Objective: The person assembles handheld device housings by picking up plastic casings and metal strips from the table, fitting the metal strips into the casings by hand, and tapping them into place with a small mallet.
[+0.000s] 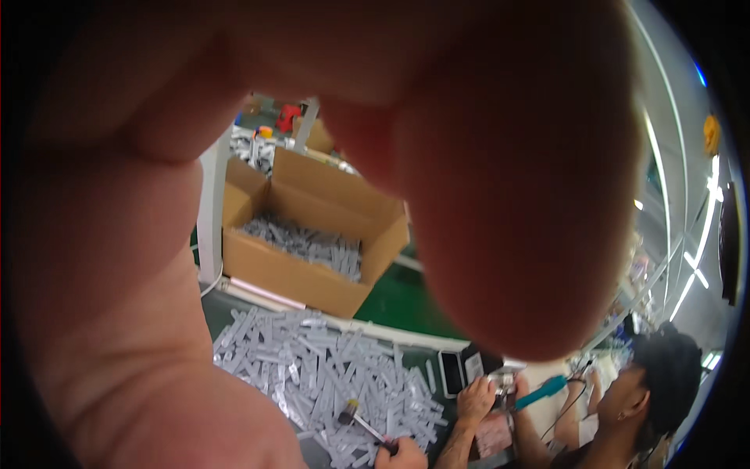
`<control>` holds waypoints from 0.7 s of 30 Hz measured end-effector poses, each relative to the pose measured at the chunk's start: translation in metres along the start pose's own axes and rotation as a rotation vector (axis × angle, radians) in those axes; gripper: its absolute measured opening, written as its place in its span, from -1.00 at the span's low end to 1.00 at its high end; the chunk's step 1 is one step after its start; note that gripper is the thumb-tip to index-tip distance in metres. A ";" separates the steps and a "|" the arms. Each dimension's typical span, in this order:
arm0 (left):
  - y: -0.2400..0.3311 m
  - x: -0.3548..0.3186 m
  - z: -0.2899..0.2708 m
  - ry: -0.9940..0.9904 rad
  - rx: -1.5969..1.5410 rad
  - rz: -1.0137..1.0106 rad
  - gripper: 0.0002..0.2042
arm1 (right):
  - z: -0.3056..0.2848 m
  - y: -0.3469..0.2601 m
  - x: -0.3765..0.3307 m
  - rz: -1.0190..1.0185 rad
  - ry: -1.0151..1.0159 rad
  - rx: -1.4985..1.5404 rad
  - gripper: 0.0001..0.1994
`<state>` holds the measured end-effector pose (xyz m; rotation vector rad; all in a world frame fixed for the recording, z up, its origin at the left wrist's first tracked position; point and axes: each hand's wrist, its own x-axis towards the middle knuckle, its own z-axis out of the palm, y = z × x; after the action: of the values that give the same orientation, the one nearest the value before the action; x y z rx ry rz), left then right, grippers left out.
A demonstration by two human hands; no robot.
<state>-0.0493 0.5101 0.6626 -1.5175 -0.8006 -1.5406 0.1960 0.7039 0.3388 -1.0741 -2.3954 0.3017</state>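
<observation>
Black handle poking out of a closed fist: that's the right hand (404,455), at the bottom edge, wrapped round a small tool (369,428) with a thin shank and a dark, yellow-ended head. Going by its side, the huge blurry one right up at the lens is the left hand (148,203). Its fingers are bent over, but can't tell if they're holding anything. So the two hands are well apart.

Main relation here: the tool's long axis slants up and left from the fist, head out over a loose heap of grey strips (336,367) on the bench. The right hand is the nearer one to the heap, sitting at its near side, while the strips point every which way. Can't tell if the head is touching any.

Further out, past the bench edge, is an open cardboard box (297,277) with more grey pieces (308,248) inside, next to a white post (210,227). Off to the right there's a co-worker (664,375) with both hands up front, near a teal object (541,393).
</observation>
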 end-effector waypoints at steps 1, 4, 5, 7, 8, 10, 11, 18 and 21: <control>0.001 -0.009 0.003 -0.001 -0.021 -0.013 -0.15 | 0.001 0.000 0.000 -0.004 0.005 -0.002 -0.80; 0.003 -0.028 0.006 0.032 -0.079 -0.051 -0.13 | 0.010 0.005 -0.002 -0.048 0.102 -0.095 -0.68; 0.008 -0.034 0.004 0.051 -0.101 -0.063 -0.13 | 0.012 0.007 -0.003 -0.073 0.141 -0.095 -0.69; 0.009 -0.047 -0.005 0.099 -0.170 -0.149 -0.12 | 0.014 0.009 -0.006 -0.069 0.094 -0.091 -0.68; 0.010 -0.058 -0.008 0.117 -0.207 -0.198 -0.12 | 0.013 0.009 -0.003 -0.067 0.072 -0.061 -0.67; 0.011 -0.088 -0.009 0.155 -0.262 -0.313 -0.11 | 0.011 0.007 -0.002 -0.083 0.133 -0.053 -0.65; 0.011 -0.109 -0.006 0.143 -0.295 -0.398 -0.10 | 0.010 0.006 -0.004 -0.090 0.144 -0.052 -0.64; 0.056 -0.274 0.008 -0.524 -0.301 -0.942 -0.83 | 0.003 -0.006 0.001 0.011 0.109 -0.075 -0.65; 0.075 -0.308 0.008 -0.580 -0.417 -0.640 -0.82 | 0.003 -0.007 0.002 0.025 0.098 -0.065 -0.63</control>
<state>0.0044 0.5172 0.3501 -2.2133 -1.4725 -1.8095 0.1888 0.7008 0.3402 -1.1219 -2.3206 0.1765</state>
